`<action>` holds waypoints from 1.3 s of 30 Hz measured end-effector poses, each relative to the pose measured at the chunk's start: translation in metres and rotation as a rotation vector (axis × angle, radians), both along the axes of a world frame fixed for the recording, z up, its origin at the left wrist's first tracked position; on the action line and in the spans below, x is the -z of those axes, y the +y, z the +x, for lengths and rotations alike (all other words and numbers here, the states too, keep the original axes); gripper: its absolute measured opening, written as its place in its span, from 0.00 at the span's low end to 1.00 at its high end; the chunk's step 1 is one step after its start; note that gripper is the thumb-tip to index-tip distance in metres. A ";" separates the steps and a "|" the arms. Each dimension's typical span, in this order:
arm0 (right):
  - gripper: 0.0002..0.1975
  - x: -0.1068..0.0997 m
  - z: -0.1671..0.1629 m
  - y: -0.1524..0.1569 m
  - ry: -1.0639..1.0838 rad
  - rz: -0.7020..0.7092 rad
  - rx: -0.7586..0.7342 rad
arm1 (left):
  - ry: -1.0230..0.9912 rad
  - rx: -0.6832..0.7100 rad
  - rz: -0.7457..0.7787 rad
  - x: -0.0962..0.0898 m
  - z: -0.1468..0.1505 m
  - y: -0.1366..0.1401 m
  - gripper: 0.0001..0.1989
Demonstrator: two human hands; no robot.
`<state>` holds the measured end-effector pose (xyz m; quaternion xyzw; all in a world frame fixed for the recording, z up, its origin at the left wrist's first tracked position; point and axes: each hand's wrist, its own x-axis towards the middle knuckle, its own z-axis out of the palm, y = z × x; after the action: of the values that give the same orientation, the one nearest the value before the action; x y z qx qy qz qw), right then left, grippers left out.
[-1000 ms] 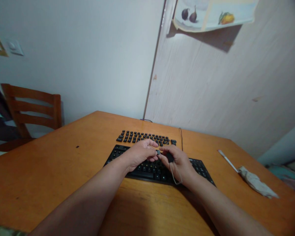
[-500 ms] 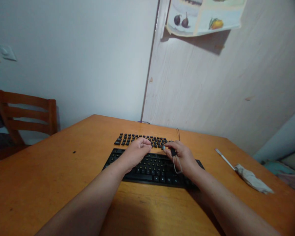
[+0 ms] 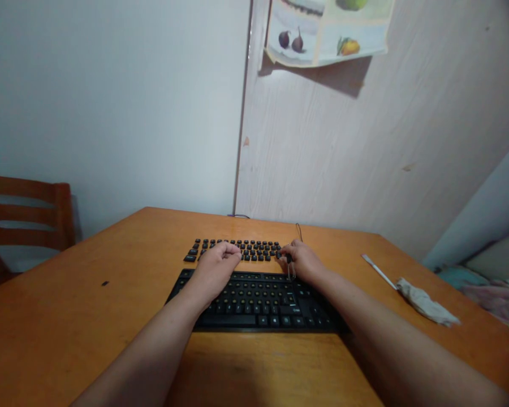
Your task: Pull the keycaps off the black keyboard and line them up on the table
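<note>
A black keyboard [image 3: 237, 320] lies in front of me; many keys in its upper rows lack caps, while lower keys still carry theirs. Behind it, loose black keycaps [image 3: 261, 251] stand in rows on the wooden table. My right hand [image 3: 304, 263] is at the right end of those rows, closed around a keycap puller [image 3: 291, 270] whose wire loops hang below the palm. Its fingertips touch a keycap at the row's end. Over the keyboard's left half hovers my left hand [image 3: 216, 270], thumb and fingers pinched together; anything between them is hidden.
A brush [image 3: 379, 272] and a crumpled pale cloth [image 3: 426, 302] lie on the right of the table [image 3: 89, 333]. One small dark piece [image 3: 105, 284] sits at the left. A wooden chair [image 3: 25, 212] stands beyond the left edge, and the wall rises behind.
My right hand has lowered its fingertips to the end of the keycap rows, the puller's loops now hanging closer to vertical. The left hand keeps its pinch. The whole view has shifted slightly.
</note>
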<state>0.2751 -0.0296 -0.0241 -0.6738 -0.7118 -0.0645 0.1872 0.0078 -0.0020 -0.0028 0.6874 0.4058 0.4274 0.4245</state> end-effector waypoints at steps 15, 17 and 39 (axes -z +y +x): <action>0.11 -0.003 -0.006 0.009 -0.111 -0.054 -0.065 | 0.081 -0.008 0.003 -0.008 0.002 -0.007 0.12; 0.11 -0.004 -0.007 0.009 -0.126 -0.069 -0.066 | 0.086 -0.005 0.019 -0.009 0.002 -0.008 0.12; 0.11 -0.007 -0.009 0.012 -0.205 -0.125 -0.062 | 0.107 0.011 0.097 -0.005 0.002 -0.005 0.09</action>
<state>0.2658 -0.0181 -0.0175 -0.6517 -0.7504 -0.0827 0.0731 0.0095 -0.0069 0.0026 0.7313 0.4029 0.4067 0.3708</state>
